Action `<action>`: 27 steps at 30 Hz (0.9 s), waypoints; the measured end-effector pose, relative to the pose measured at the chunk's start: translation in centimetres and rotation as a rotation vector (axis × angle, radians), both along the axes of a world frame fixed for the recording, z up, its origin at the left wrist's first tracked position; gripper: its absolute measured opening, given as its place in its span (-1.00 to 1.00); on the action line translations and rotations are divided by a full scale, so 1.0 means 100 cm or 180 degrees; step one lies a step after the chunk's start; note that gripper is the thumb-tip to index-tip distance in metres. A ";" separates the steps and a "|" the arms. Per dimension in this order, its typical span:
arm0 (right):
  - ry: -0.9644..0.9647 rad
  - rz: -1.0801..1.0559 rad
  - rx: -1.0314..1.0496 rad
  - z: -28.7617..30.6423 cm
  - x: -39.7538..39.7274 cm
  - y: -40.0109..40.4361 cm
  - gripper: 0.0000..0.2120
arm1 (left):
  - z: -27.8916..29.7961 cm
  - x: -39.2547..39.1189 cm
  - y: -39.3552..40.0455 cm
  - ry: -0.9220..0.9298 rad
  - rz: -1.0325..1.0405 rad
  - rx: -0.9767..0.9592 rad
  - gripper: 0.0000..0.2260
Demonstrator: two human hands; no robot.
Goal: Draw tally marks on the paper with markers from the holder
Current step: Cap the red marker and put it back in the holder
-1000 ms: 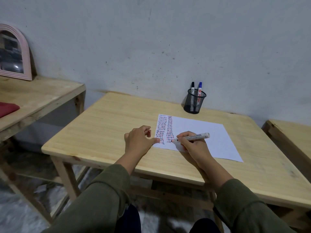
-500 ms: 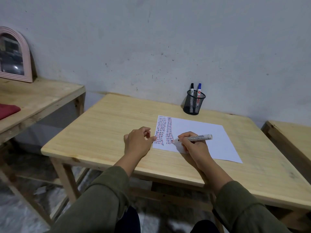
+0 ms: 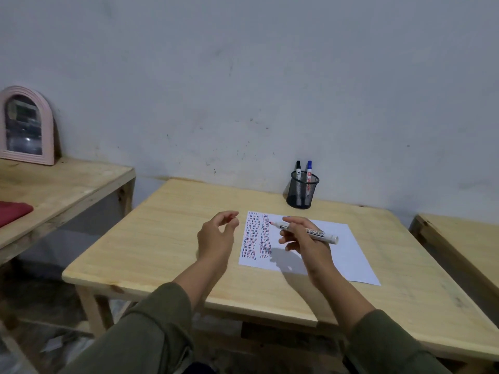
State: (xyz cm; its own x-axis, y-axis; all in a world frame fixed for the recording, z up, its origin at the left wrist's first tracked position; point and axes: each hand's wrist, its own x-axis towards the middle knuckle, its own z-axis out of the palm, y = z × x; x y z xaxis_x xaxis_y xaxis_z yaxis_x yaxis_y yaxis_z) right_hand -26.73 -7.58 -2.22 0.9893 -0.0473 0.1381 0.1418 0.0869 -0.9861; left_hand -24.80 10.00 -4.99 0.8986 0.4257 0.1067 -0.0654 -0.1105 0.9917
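A white sheet of paper [image 3: 343, 247] lies on the wooden table [image 3: 167, 238], with two columns of red and blue tally marks [image 3: 256, 236] along its left side. My right hand [image 3: 302, 238] hovers above the paper and holds an uncapped white marker [image 3: 316, 232], tip pointing left over the marks. My left hand [image 3: 217, 236] is raised above the table just left of the paper, fingers loosely curled, holding nothing. A black mesh holder [image 3: 302, 193] at the back by the wall contains a black-capped marker [image 3: 298, 168] and a blue-capped marker [image 3: 309, 168].
A second wooden table [image 3: 59, 190] at the left carries a pink arched mirror [image 3: 25, 125] and a red cloth [image 3: 13, 211]. Another wooden surface [image 3: 464, 238] stands at the right. The grey wall runs right behind the holder.
Both hands have lifted off the table and paper. The marker tip has left the sheet and now points left in the air. The view has tilted upward.
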 end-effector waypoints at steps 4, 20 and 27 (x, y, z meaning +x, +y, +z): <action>-0.0501 0.0050 -0.0044 0.029 -0.003 0.007 -0.82 | 0.039 0.004 -0.017 -0.0278 -0.0295 -0.0369 -0.83; -0.0915 0.0072 -0.0240 0.051 -0.014 0.001 -0.81 | 0.083 -0.010 -0.048 0.0068 -0.0820 -0.1323 -0.93; -0.1006 0.0159 -0.0499 0.054 -0.014 -0.001 -0.84 | 0.092 -0.016 -0.051 0.0290 -0.0934 -0.1354 -0.83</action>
